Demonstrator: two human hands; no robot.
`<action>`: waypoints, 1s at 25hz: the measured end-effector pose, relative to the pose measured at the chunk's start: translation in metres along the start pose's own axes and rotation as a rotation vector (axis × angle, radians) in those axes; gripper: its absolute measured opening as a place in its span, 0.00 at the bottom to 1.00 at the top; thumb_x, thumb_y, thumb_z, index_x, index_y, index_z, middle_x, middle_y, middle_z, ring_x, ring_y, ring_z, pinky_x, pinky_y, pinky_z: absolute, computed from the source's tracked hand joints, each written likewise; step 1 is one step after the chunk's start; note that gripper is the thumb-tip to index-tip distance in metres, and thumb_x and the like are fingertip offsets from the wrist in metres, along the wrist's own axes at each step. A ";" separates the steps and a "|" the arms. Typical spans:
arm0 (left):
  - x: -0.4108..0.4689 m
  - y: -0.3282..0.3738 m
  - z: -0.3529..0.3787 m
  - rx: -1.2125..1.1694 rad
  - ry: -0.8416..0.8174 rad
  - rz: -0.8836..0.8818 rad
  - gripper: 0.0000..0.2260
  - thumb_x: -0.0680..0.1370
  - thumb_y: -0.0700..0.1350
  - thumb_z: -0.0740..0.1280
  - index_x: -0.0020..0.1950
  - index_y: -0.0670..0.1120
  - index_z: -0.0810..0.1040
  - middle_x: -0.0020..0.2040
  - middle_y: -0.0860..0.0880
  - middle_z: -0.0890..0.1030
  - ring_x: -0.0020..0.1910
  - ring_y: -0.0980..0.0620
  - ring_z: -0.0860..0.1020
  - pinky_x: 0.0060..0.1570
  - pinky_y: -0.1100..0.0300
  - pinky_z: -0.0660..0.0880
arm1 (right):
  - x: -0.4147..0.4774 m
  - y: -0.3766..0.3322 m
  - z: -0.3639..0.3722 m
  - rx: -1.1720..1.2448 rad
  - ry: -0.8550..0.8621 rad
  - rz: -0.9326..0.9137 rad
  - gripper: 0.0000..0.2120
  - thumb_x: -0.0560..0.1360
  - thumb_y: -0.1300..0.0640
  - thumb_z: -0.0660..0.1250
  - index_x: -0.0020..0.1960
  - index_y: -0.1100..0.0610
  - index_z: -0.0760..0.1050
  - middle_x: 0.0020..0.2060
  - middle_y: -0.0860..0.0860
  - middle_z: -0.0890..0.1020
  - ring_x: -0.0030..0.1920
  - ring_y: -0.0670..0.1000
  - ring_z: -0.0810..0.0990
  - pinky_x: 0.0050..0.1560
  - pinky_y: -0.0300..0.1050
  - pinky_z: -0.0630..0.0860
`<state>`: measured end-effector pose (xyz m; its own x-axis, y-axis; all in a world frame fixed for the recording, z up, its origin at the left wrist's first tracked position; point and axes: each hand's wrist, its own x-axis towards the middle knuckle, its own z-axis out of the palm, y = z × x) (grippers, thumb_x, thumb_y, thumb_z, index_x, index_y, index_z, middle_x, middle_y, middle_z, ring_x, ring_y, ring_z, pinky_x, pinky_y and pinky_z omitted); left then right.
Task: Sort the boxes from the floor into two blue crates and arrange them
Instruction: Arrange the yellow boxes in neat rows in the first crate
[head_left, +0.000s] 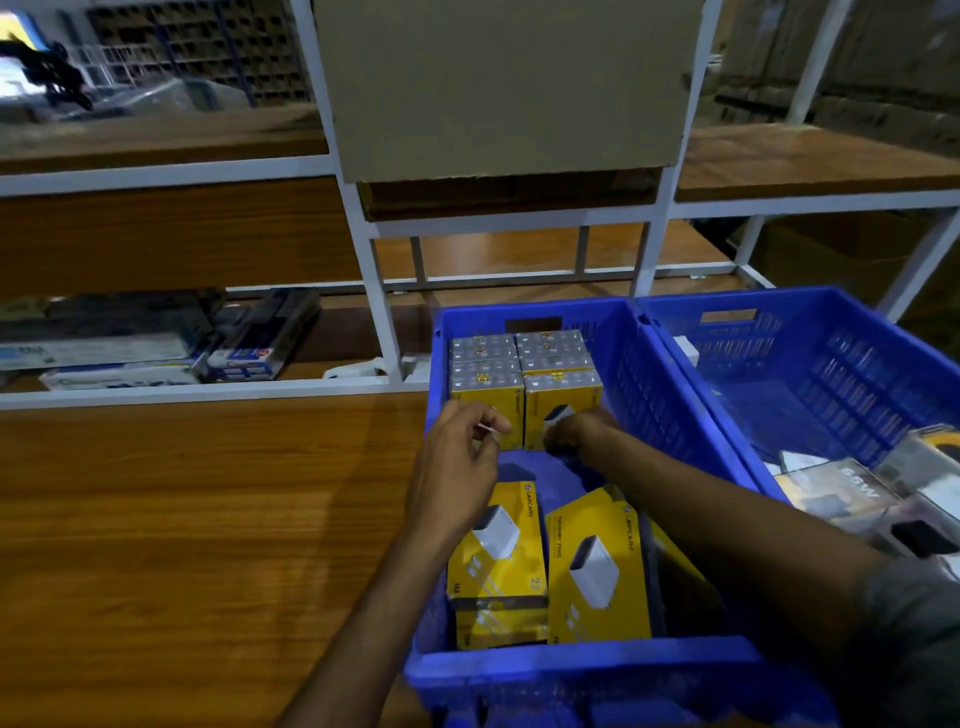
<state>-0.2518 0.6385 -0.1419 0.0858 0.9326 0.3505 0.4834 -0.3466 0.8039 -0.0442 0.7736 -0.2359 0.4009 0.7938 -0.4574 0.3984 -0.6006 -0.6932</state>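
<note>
Against the yellow front of the upright boxes (519, 358), the right hand's (582, 428) fingers (558, 435) are curled low on the right-hand front box (563, 402); shadow and blur hide whether they grip it. The left hand (457, 462) hovers just before the left-hand front box (511, 410), its fingers (480, 415) bent inward with a thin white sliver at their tips, and I cannot tell if they pinch it. These boxes stand in two tight columns at the far end of the left blue crate (571, 670). Nearer, under both forearms, two flat yellow boxes (597, 566) lie face up side by side in the same crate. The right blue crate (831, 364) touches it and holds clear packs (852, 493) at its near end. Both crates sit on the wooden tabletop (182, 519), below a white rack (379, 291) carrying a cardboard carton (509, 88).
</note>
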 end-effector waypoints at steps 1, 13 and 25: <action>0.000 0.000 -0.001 -0.001 0.003 -0.004 0.12 0.80 0.35 0.67 0.47 0.53 0.80 0.50 0.57 0.77 0.48 0.61 0.78 0.49 0.55 0.79 | -0.011 -0.005 0.005 -0.042 -0.029 -0.001 0.22 0.69 0.57 0.81 0.56 0.67 0.76 0.48 0.59 0.82 0.53 0.57 0.84 0.59 0.55 0.82; 0.003 -0.002 0.001 0.025 0.006 -0.003 0.09 0.80 0.36 0.67 0.47 0.51 0.81 0.50 0.55 0.79 0.48 0.61 0.78 0.49 0.58 0.79 | -0.033 -0.016 -0.012 -0.532 -0.207 -0.310 0.15 0.80 0.45 0.70 0.49 0.58 0.77 0.46 0.55 0.83 0.43 0.51 0.80 0.32 0.41 0.70; 0.007 -0.007 0.000 -0.107 0.130 -0.023 0.12 0.80 0.31 0.64 0.53 0.49 0.78 0.56 0.48 0.80 0.49 0.61 0.80 0.44 0.70 0.76 | -0.119 -0.028 -0.027 -0.549 -0.758 -0.268 0.18 0.72 0.50 0.80 0.49 0.63 0.79 0.32 0.55 0.81 0.27 0.48 0.75 0.31 0.40 0.73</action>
<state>-0.2547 0.6475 -0.1445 -0.0410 0.9221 0.3847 0.3881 -0.3401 0.8566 -0.0807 0.6934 -0.1477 -0.3203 0.6460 -0.6929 0.8053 -0.1995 -0.5583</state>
